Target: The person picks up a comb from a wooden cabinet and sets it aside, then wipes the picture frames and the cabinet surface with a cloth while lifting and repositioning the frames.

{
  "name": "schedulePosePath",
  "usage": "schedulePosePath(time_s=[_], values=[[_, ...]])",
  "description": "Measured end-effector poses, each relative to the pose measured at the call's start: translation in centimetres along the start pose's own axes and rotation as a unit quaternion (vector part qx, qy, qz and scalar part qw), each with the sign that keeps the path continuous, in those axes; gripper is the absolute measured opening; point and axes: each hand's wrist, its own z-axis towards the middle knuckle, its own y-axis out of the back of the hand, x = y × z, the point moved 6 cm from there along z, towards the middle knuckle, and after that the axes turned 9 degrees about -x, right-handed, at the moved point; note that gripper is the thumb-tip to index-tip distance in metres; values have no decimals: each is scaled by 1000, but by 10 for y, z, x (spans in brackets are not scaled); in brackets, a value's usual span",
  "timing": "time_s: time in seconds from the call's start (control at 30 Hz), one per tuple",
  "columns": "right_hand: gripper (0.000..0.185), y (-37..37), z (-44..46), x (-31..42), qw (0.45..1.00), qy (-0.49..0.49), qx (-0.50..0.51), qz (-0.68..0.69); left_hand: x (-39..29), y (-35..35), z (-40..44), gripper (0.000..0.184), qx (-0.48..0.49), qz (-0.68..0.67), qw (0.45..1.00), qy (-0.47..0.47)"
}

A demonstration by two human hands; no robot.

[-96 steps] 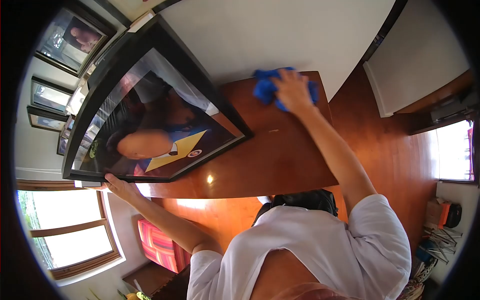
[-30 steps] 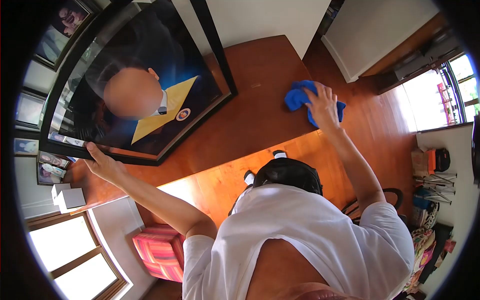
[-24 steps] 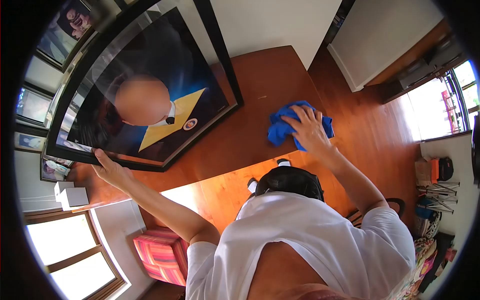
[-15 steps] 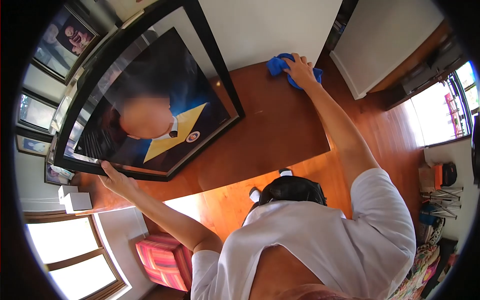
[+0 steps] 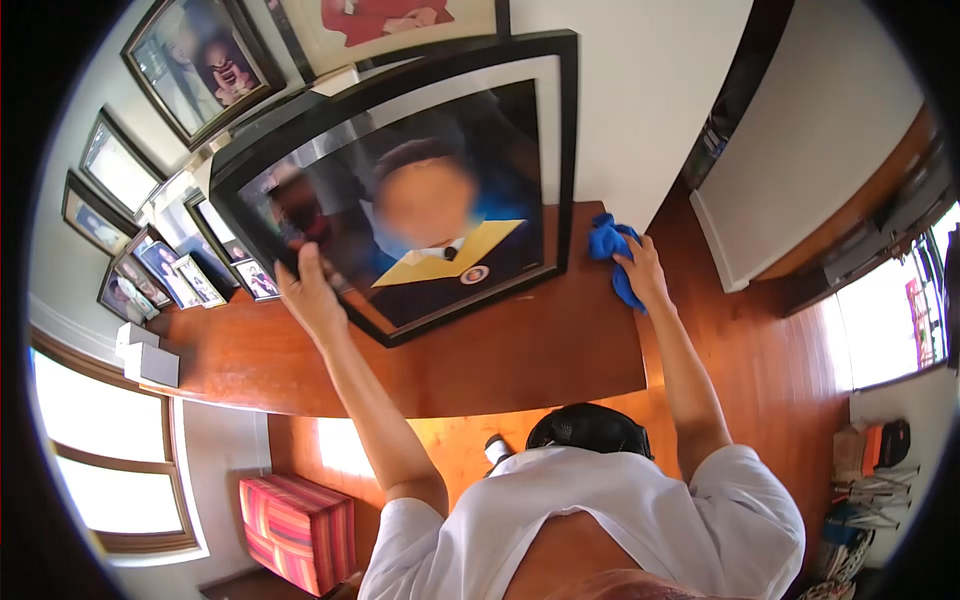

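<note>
A large black-framed portrait [image 5: 568, 150] stands tilted on the brown wooden table [image 5: 480, 375]. My left hand [image 5: 315, 298] is closed around the frame's left side, low down, with the fingers partly over its edge. At the table's right end, a crumpled blue cloth [image 5: 606, 242] lies bunched over the edge, part of it hanging down. My right hand [image 5: 643, 268] grips this cloth, fingers pressed into it.
Several small photo frames [image 5: 160, 270] crowd the table's left back. White boxes [image 5: 152, 364] sit at its left end. Larger framed pictures [image 5: 205, 65] hang on the wall. A red striped cube seat [image 5: 297, 530] stands on the floor, lower left.
My view has shifted and the portrait now looks more upright and further right. My left hand has gone from its lower corner to its left side. The right hand has drawn the cloth nearer me.
</note>
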Motion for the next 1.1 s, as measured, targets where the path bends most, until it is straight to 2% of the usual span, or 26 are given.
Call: schedulePosePath(time_s=[0.1,0.13,0.23,0.43,0.53,0.73,1.1], values=[[45,5,5,-13,978,-8,-48,201,5,-42,-10,15,44,-6,999,3],[44,1,12,-15,944,-69,-32,322,6,-57,-12,16,52,-25,998,5],[44,10,20,13,846,-182,56,498,26,-100,-13,15,107,-76,991,17],[47,21,55,15,908,-111,-55,399,40,-164,-13,21,150,-137,979,16],[43,20,68,13,904,-116,-32,410,47,-183,-5,27,162,-120,980,6],[45,12,82,6,909,-117,-51,397,59,-203,8,34,172,-77,982,-3],[44,3,88,1,907,-115,-86,396,62,-210,10,44,107,-24,993,-33]])
